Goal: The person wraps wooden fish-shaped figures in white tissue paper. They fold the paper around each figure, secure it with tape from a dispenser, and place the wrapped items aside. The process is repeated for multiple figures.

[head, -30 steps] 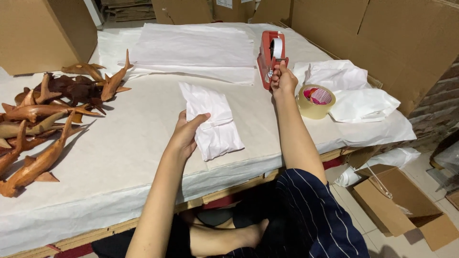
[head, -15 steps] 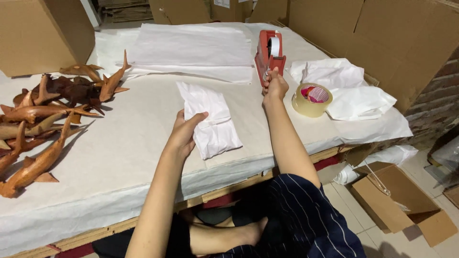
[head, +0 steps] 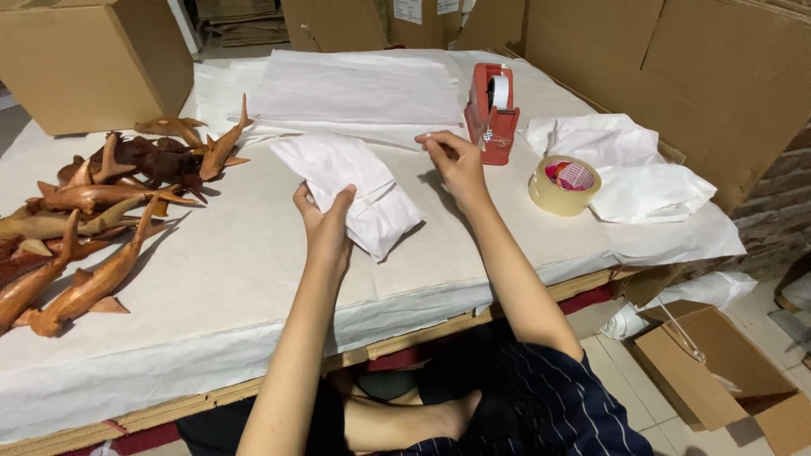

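**Paper-wrapped bundle held at a packing table**

A low wooden table (head: 253,384) draped in white paper fills the view, with brown cardboard boxes walling it in at the back and right and a tiled floor below at the right. A large closed carton (head: 93,59) stands at the far left corner. A flat stack of white paper sheets (head: 355,84) lies at the far middle, and crumpled white paper (head: 625,165) sits at the right.

An open cardboard box (head: 718,380) rests on the floor, its contents unclear.

The left hand (head: 325,224) grasps the near edge of the white wrapped bundle (head: 359,190), which lies mid-table. The right hand (head: 452,160) hovers just beside the red tape dispenser (head: 492,114), fingers pinched; whether they hold tape I cannot tell. A roll of clear tape (head: 564,184) lies near it. Carved wooden sharks (head: 93,211) are heaped at the left.
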